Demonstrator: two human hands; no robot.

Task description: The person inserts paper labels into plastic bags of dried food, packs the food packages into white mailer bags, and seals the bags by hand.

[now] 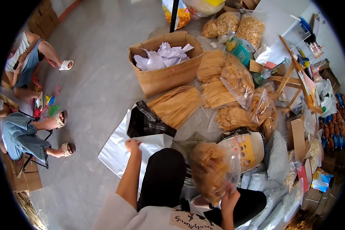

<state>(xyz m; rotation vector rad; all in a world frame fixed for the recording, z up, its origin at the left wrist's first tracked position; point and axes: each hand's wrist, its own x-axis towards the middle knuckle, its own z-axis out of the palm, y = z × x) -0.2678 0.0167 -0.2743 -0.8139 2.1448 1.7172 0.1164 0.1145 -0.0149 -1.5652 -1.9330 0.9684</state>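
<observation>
My left hand (pixel 132 146) is closed on the edge of a white plastic mailer bag (pixel 120 153), which lies partly over the floor beside my knee. A black bag (pixel 142 124) lies just beyond it. My right hand (pixel 230 197) grips the lower end of a clear bag of tan, strip-like pieces (pixel 209 165), slightly blurred, between my knees. Behind that bag stands a sack with a yellow printed face (pixel 243 151).
A cardboard box (pixel 166 78) of white paper stands ahead, with tan sheet bundles (pixel 176 105) beside it. Filled clear bags (pixel 237 80) and a wooden frame (pixel 287 86) are right. Grey packets (pixel 278 157) lie near my right knee. Two seated people (pixel 19 132) are at left.
</observation>
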